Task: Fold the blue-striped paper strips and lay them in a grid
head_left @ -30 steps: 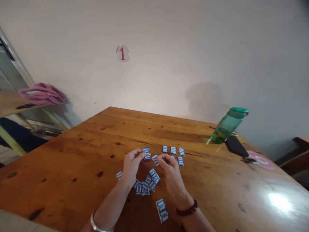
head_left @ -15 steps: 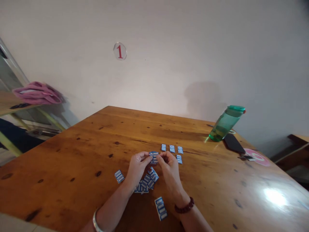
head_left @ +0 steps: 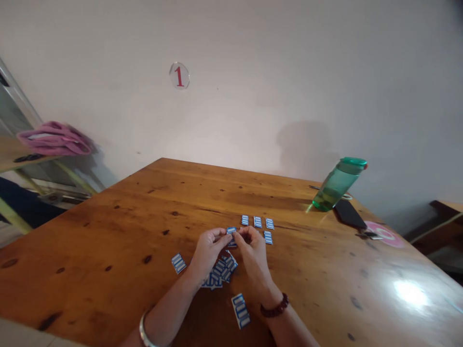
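Between my fingertips is a small blue-and-white card printed with white bars, partly covered by the thumbs. My left hand pinches its left side and my right hand its right side. Below them, a loose pile of similar cards lies on the table, partly behind my left wrist. One single card rests left of my left hand, and another card lies nearer, between my forearms. Beyond my right hand, several small cards are laid out apart from each other.
The wooden table meets a pale wall. At its right stands a tilted-looking green bottle, with a dark flat object and a pink round mat close by. A pink cloth lies on another table at the left.
The thumbs have shifted across the held card, and less of its face shows between my fingers. Both hands stay in about the same place; the other cards have not moved.
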A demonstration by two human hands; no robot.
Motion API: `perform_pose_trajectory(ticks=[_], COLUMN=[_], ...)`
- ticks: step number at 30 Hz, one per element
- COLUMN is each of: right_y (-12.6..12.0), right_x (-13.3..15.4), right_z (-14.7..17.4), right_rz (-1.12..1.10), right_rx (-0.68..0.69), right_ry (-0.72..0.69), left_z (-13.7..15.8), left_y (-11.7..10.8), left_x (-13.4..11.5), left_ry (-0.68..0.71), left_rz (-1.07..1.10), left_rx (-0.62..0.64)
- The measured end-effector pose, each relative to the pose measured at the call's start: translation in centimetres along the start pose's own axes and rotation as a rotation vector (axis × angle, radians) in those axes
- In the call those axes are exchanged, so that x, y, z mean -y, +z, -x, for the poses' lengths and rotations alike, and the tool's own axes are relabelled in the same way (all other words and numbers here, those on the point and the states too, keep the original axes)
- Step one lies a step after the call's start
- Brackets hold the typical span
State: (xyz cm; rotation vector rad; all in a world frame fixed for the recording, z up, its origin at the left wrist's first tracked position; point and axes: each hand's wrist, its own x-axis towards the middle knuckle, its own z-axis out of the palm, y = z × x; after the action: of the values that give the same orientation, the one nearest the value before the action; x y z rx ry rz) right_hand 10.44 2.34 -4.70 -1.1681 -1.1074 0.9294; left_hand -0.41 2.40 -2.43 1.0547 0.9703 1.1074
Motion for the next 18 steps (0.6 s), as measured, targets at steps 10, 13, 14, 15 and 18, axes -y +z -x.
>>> perform_pose_trajectory(ticks=[10, 13, 14, 15, 18], right_y=[0.2, -0.1, -0.4, -0.8, -2.5], right_x=[1.1, 1.5, 1.7, 2.0, 2.9], right_z=[0.6, 0.6, 0.6, 0.5, 0.1], right_rz=[-0.015, -0.09, -0.107, -0.114, -0.081], right_rx=[0.07, 0.078, 0.065, 0.049, 0.01], right_ry=[0.033, 0.072, 0.071, 0.066, 0.025], left_z=[-0.5, -0.5, -0.4, -0.2, 0.5], left_y=[-0.2, -0.2, -0.2, -0.1, 0.2], left_x=[1.1, 1.1, 1.1, 1.1, 1.2], left_ry=[0.03, 0.079, 0.131, 0.202, 0.421], left_rz=[0.147, 0.017, -0.1, -0.252, -0.774], left_rx=[-0.089, -0.069, -0.069, -0.057, 0.111])
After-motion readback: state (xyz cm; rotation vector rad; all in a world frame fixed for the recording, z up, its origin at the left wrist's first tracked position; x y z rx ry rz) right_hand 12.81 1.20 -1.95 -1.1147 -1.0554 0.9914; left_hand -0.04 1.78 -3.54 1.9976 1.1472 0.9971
